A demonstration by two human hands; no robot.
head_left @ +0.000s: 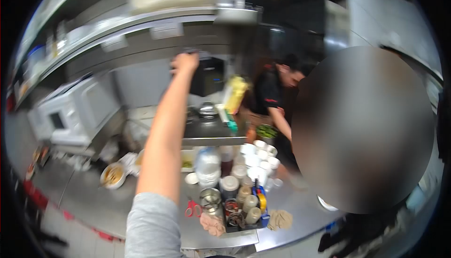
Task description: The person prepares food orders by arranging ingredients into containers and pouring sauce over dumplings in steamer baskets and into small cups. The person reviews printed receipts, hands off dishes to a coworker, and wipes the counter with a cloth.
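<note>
Left hand (185, 63) raised at the upper left edge of a black, box-shaped object (210, 77), above the raised steel shelf (213, 141). Fingers curled, blurred; cannot tell if they grip it. Yellow-labelled packet (236, 94) just right of the box; white cups (260, 159) on the steel bench (112, 206).

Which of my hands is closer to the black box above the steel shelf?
Left. Your left hand is at the black box's upper left edge, contact blurred; your right hand is out of view.
</note>
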